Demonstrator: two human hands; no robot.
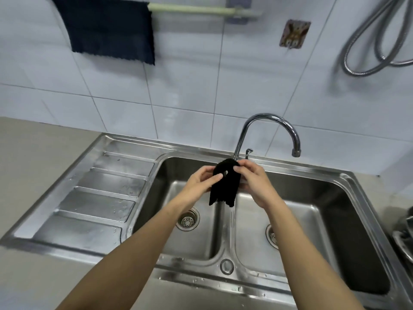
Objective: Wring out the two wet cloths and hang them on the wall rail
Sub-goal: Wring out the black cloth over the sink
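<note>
While both hands meet over the sink (348,182), the black cloth (223,184) hangs between them, bunched at the top and drooping straight down, so its long axis runs vertically below the fingers. The left hand (201,180) pinches its upper left edge; the right hand (252,177) pinches the top from the other side, fingers curled onto the fabric. Neither hand is nearer; both touch it. Well above and to the left of the hands, one dark blue cloth (107,27) already drapes the wall rail (201,10). Cloths counted: two. Rails: one, its free length up and slightly left.
</note>
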